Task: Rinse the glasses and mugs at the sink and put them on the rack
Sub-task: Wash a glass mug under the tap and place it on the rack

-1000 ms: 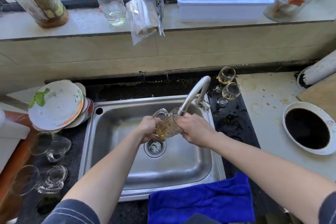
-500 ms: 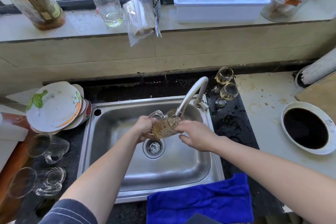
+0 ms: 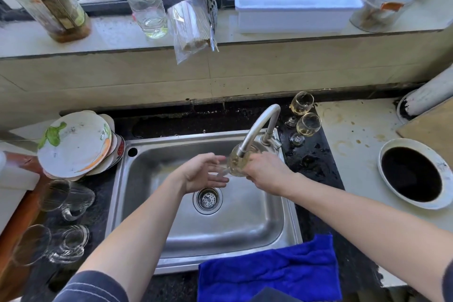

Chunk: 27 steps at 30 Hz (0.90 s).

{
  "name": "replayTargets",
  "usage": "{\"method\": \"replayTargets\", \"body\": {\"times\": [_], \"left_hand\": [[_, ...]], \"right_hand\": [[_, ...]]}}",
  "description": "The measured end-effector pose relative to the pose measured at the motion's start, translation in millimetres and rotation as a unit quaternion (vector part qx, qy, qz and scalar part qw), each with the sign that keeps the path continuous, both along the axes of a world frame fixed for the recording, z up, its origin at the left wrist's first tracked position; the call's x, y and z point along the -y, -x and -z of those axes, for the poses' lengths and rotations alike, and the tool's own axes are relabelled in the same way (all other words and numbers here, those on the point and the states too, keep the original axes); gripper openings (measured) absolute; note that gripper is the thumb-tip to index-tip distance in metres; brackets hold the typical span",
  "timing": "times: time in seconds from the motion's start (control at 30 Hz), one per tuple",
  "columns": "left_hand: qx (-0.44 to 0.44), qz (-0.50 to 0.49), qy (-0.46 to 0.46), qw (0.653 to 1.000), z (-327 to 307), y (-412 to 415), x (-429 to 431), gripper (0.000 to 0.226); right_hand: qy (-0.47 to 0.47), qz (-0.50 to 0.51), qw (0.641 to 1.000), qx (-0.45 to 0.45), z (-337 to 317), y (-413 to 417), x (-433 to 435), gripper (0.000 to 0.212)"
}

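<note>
My right hand (image 3: 263,170) grips a clear glass mug (image 3: 236,162) with yellowish liquid, tilted under the spout of the curved tap (image 3: 259,127) over the steel sink (image 3: 137,179). My left hand (image 3: 203,173) is off the mug, just left of it, fingers spread and relaxed, palm facing the mug. Two small wine glasses (image 3: 305,115) with yellowish dregs stand on the dark counter right of the tap. Two clear glass mugs (image 3: 66,195) (image 3: 61,244) lie on their sides left of the sink.
A stack of plates (image 3: 76,144) leans at the sink's back left. A blue cloth (image 3: 267,270) drapes over the front edge. A round hole with a white rim (image 3: 414,174) sits in the right counter. Bottles, a jar and a white tub (image 3: 294,2) line the sill.
My left hand has let go of the mug and opened beside it. My right hand now holds the mug alone and has tipped it further under the spout.
</note>
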<state>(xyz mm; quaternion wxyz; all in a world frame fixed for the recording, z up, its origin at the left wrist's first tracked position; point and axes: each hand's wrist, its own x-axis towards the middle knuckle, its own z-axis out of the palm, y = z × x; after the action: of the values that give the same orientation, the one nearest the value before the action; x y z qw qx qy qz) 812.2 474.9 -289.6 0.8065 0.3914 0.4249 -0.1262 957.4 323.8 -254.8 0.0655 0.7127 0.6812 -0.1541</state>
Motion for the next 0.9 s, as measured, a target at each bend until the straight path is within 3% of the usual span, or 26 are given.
{"method": "replayTargets", "body": {"times": [0.2, 0.33, 0.4, 0.47, 0.53, 0.67, 0.77, 0.9], "left_hand": [[-0.088, 0.011, -0.004, 0.996, 12, -10, 18, 0.041], [-0.118, -0.053, -0.069, 0.989, 22, -13, 33, 0.035], [-0.104, -0.082, -0.08, 0.988, 24, -16, 38, 0.032], [-0.1, -0.1, -0.084, 0.986, 24, -17, 36, 0.03], [-0.105, -0.096, -0.098, 0.985, 22, -12, 30, 0.031], [-0.104, -0.036, -0.099, 0.989, 14, -9, 26, 0.035], [-0.109, -0.011, -0.089, 0.99, 10, -7, 24, 0.034], [-0.057, -0.114, -0.032, 0.991, 13, 9, 15, 0.031]], "right_hand": [[-0.069, -0.122, 0.986, 0.085, 2, 2, 6, 0.024], [-0.156, -0.079, 0.984, -0.037, 5, 14, 15, 0.031], [-0.133, -0.018, 0.988, -0.072, 0, 25, 10, 0.037], [-0.048, 0.019, 0.997, -0.052, -4, 35, 5, 0.039], [-0.007, -0.015, 0.999, -0.049, 2, 33, 10, 0.037], [-0.083, -0.077, 0.991, -0.063, 15, 19, 23, 0.025], [-0.061, -0.002, 0.995, -0.081, 9, 23, 11, 0.013], [-0.056, 0.148, 0.971, -0.178, 12, 10, 9, 0.021]]}}
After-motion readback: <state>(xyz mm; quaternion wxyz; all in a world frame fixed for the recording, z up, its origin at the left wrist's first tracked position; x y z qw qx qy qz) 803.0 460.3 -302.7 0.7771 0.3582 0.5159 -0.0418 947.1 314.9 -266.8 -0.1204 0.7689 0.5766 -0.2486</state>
